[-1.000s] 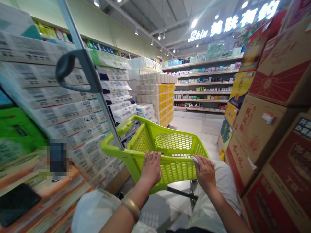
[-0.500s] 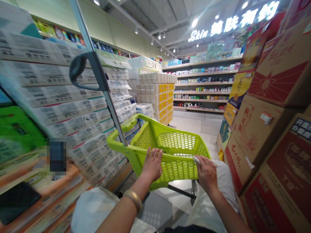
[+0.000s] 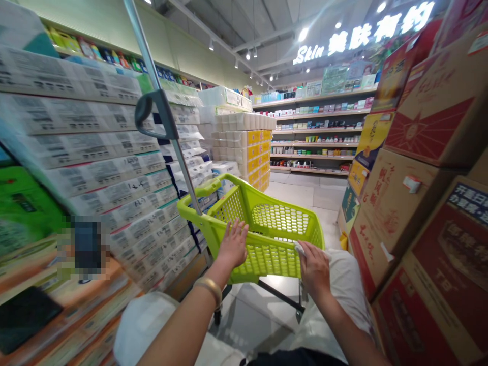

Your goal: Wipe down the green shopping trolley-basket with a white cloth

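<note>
A lime-green plastic shopping basket (image 3: 271, 256) with holed walls, mounted on a wheeled cart frame, stands in front of my knees. My left hand (image 3: 234, 246) lies on its near rim, fingers stretched out over the edge and holding nothing. Toward the front end of the same rim, my right hand (image 3: 314, 268) is closed around a small crumpled white wipe (image 3: 299, 248), pressed near the edge. A metal pole rises from the basket's back end, carrying a grey looped handle (image 3: 157, 116). No goods show inside the basket.
Stacked white paper packs (image 3: 84, 122) wall the left side. Cardboard cartons (image 3: 396, 198) are piled close on the right. At lower left, a dark phone-like object (image 3: 87, 246) and a black flat item (image 3: 28, 317) lie on orange packs. Product shelves (image 3: 316, 132) stand behind.
The cart has turned slightly: its pole and handle have shifted right, while the basket's front end has moved left. Both hands have moved a little left with the rim.
</note>
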### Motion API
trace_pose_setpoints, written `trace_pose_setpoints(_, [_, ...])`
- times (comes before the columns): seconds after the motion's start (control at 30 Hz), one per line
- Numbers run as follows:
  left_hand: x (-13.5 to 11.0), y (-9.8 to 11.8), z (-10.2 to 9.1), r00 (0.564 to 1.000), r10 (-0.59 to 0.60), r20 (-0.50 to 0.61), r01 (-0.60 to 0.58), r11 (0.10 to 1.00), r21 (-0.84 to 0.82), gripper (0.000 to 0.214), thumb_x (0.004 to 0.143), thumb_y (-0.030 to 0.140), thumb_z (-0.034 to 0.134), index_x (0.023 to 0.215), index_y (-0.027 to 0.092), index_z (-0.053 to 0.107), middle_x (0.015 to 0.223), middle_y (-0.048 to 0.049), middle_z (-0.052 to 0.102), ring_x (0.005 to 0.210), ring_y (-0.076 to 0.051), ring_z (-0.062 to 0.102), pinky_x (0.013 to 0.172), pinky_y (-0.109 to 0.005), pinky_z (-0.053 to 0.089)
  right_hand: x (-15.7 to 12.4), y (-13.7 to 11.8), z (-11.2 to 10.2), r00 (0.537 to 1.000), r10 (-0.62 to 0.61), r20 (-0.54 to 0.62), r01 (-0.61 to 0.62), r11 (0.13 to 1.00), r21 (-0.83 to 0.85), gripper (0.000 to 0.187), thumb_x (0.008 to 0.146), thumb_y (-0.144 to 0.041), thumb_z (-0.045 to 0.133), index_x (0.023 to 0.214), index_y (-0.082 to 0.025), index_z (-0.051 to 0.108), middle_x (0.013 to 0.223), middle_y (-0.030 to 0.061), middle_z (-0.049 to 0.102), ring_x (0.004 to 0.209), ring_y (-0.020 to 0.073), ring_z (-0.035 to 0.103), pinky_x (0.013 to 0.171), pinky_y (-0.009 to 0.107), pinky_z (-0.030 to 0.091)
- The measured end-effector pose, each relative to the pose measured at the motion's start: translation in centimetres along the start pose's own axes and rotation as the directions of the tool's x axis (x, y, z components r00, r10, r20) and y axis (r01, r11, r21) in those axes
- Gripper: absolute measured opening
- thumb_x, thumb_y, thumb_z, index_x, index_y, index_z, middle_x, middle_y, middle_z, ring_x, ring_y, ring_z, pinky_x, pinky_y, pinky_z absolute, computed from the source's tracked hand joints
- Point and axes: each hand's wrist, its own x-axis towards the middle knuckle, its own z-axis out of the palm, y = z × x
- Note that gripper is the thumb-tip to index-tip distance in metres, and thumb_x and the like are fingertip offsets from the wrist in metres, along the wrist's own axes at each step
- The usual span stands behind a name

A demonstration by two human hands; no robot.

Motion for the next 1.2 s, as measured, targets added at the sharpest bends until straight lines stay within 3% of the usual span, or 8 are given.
trace_pose_setpoints(0.2, [-0.4,0.1,0.7,0.979,-0.185,-0.082,0.182,0.982,-0.043,0.082,0.07,0.022,0.056,0.145,0.007,0.028,0.157,-0.0184,0.019,0.147,-0.033,0.006,0.118,-0.053,0.006,-0.3,-2.8,0.8,0.996,-0.023,0.082,0.007,0.982,0.187,0.038,0.098,-0.034,0.035,0.121,-0.019,0.062,0.118,0.0091,0.067,0.109,0.0216,0.061,0.096,0.039,0.043])
trace_pose_setpoints(0.37, [-3.0,4.0,2.3,0.998,0.018,-0.063,-0.032,0.971,-0.237,0.087,0.071,0.024,0.053,0.149,0.01,0.017,0.157,-0.0158,0.022,0.147,-0.029,0.01,0.118,-0.052,0.015,-0.3,-6.0,0.9,0.985,-0.037,0.168,-0.02,0.945,0.326,0.036,0.097,-0.031,0.037,0.12,-0.022,0.063,0.115,0.0092,0.069,0.102,0.0211,0.066,0.089,0.036,0.05])
trace_pose_setpoints(0.57, [-5.3,6.4,3.9,0.992,0.002,-0.129,-0.056,0.908,-0.415,0.091,0.073,0.033,0.058,0.147,0.006,0.012,0.152,-0.0218,0.029,0.145,-0.031,0.018,0.116,-0.054,0.022,0.3,-8.3,0.1,0.943,-0.01,0.332,-0.196,0.791,0.58,0.035,0.097,-0.034,0.037,0.113,-0.022,0.066,0.103,0.0059,0.073,0.091,0.0182,0.069,0.078,0.026,0.054])
trace_pose_setpoints(0.67, [-6.0,5.8,4.7,0.99,-0.015,-0.139,-0.044,0.908,-0.417,0.089,0.074,0.038,0.061,0.146,0.009,0.016,0.149,-0.021,0.033,0.145,-0.033,0.015,0.115,-0.057,0.023,0.5,-7.5,-0.7,0.952,0.127,0.279,-0.279,0.737,0.615,0.039,0.097,-0.04,0.037,0.111,-0.019,0.066,0.102,0.0084,0.072,0.093,0.0202,0.069,0.08,0.028,0.054])
trace_pose_setpoints(0.77, [-6.6,4.5,5.5,0.987,-0.062,-0.148,0.002,0.927,-0.375,0.077,0.075,0.035,0.062,0.141,0.014,0.028,0.146,-0.0187,0.038,0.145,-0.034,0.014,0.114,-0.058,0.025,1.2,-5.7,-1.3,0.962,0.246,0.12,-0.27,0.789,0.552,0.038,0.096,-0.04,0.038,0.113,-0.018,0.064,0.107,0.0104,0.07,0.1,0.0225,0.066,0.088,0.034,0.052])
trace_pose_setpoints(0.87, [-6.8,3.1,6.2,0.979,-0.099,-0.181,0.031,0.937,-0.348,0.069,0.076,0.031,0.06,0.136,0.014,0.032,0.144,-0.0185,0.038,0.145,-0.034,0.015,0.113,-0.057,0.028,1.7,-4.3,-0.8,0.993,0.118,0.003,-0.106,0.884,0.456,0.033,0.095,-0.034,0.04,0.115,-0.019,0.062,0.117,0.0105,0.067,0.112,0.0233,0.059,0.099,0.041,0.044])
trace_pose_setpoints(0.93, [-6.9,2.3,6.5,0.977,-0.108,-0.183,0.042,0.942,-0.334,0.066,0.076,0.027,0.059,0.135,0.014,0.032,0.145,-0.0181,0.037,0.145,-0.033,0.016,0.113,-0.056,0.03,1.5,-4.6,0.2,0.999,-0.019,0.028,0.007,0.925,0.379,0.03,0.095,-0.028,0.04,0.112,-0.02,0.063,0.117,0.0097,0.066,0.117,0.0239,0.056,0.103,0.044,0.04])
trace_pose_setpoints(1.2, [-6.8,1.1,7.0,0.982,-0.098,-0.162,0.041,0.946,-0.321,0.055,0.08,0.015,0.047,0.133,0.01,0.032,0.145,-0.0196,0.038,0.145,-0.03,0.017,0.115,-0.051,0.029,-2.4,-12.7,3.6,0.899,-0.363,0.246,0.254,0.888,0.384,0.038,0.086,-0.012,0.047,0.122,-0.022,0.057,0.122,0.0063,0.063,0.118,0.0203,0.052,0.108,0.041,0.034])
